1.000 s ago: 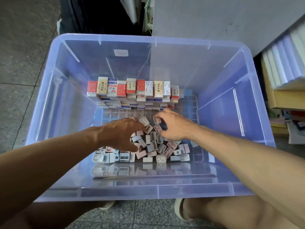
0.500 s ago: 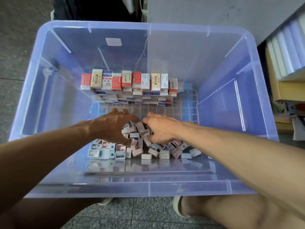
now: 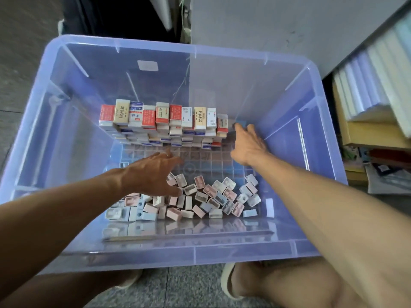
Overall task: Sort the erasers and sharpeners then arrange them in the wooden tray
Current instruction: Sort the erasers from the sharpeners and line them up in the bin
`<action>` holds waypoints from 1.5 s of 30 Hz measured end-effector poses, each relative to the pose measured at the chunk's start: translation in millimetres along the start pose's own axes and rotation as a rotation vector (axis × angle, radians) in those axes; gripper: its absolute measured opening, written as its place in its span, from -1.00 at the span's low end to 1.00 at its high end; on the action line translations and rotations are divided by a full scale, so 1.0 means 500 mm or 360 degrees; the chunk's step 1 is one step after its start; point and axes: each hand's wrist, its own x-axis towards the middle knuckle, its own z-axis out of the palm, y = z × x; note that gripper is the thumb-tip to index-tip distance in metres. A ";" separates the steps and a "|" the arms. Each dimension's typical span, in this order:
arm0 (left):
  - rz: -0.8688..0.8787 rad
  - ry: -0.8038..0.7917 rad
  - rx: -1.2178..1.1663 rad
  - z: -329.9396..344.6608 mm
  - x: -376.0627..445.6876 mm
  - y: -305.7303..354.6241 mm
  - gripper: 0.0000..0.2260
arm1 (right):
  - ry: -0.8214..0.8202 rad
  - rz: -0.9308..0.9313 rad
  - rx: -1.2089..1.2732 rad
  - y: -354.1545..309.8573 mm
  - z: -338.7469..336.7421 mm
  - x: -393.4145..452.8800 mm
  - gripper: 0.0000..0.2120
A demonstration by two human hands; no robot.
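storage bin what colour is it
The storage bin is translucent pale blue-violet plastic, as the head view, the only one, shows.

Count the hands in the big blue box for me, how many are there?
2. The left hand hovers over the near pile of small sharpeners. The right hand reaches the far right end of the stacked erasers. None seems hidden.

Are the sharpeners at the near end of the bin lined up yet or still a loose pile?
Still a loose pile: the sharpeners lie tipped at mixed angles, some overlapping, unlike the erasers stacked in rows at the far wall.
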 end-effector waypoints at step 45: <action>-0.0333 -0.0395 -0.0210 0.005 -0.050 -0.018 -0.53 | -0.0908 -0.0983 -0.0189 -0.080 0.047 -0.068 -0.36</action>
